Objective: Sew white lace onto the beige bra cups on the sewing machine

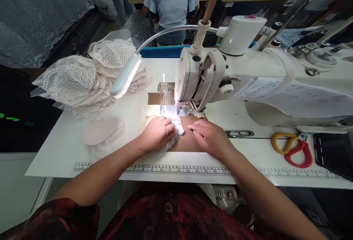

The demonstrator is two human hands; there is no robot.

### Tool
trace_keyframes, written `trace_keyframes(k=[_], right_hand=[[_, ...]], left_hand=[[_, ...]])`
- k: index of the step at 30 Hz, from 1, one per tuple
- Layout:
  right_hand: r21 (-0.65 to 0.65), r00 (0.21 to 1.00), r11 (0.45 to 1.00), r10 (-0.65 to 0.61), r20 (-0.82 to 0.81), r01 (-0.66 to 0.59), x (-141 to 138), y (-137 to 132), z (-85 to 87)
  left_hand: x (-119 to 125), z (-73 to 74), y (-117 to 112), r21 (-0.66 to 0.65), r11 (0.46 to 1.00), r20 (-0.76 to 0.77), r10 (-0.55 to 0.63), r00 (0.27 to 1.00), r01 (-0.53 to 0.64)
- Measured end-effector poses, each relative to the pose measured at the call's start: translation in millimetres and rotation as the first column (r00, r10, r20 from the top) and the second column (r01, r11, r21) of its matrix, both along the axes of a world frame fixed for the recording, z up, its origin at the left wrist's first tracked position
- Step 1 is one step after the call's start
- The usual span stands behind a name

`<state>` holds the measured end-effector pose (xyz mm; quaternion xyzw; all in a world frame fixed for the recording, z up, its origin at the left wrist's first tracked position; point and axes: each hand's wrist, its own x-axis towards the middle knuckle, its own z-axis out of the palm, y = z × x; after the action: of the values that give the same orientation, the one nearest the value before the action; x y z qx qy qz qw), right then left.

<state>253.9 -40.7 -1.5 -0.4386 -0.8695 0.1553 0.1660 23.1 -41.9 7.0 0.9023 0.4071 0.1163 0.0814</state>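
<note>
Under the needle area of a white sewing machine (190, 82), a piece of white lace fabric (176, 124) is brightly lit. My left hand (158, 134) is closed on this lace, its fingers curled over the cloth just left of the presser foot. My right hand (209, 136) lies on the brown sheet (190, 140) fixed to the machine bed, right of the lace and apart from it. Its fingers point left, loosely extended, with nothing seen in them. Part of the lace is hidden beneath my left hand.
Stacked lace cups (74, 82) fill the table's left; an oval beige pad (100, 130) lies before them. A lamp (127, 74) hangs over the work. Red-and-yellow scissors (293, 148) and a black phone-like device (333, 153) lie right. A ruler strip (165, 169) edges the table. People are behind.
</note>
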Motion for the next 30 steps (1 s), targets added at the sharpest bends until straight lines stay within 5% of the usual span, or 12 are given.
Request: trace_keyframes(k=[9, 13, 21, 30], right_hand=[[0.043, 0.997, 0.997, 0.069, -0.041, -0.067, -0.8, -9.7, -4.9], [0.133, 0.983, 0.977, 0.152, 0.098, -0.165, -9.7, -13.1, -9.7], [0.135, 0.979, 0.975, 0.162, 0.124, -0.179, -7.6, -18.4, -13.1], [0.115, 0.981, 0.978, 0.163, 0.109, -0.175, -8.0, -18.7, -12.1]], left_hand=[[-8.8, -5.8, 0.3, -0.086, 0.994, 0.198, -0.046, 0.979, 0.064], [-10.5, -6.1, -1.1, -0.114, 0.992, 0.219, -0.021, 0.975, 0.046], [-5.5, -14.6, -6.0, 0.092, 0.983, -0.036, -0.154, 0.987, 0.157], [-3.7, -12.0, -9.3, 0.114, 0.976, -0.136, -0.167, 0.976, 0.183]])
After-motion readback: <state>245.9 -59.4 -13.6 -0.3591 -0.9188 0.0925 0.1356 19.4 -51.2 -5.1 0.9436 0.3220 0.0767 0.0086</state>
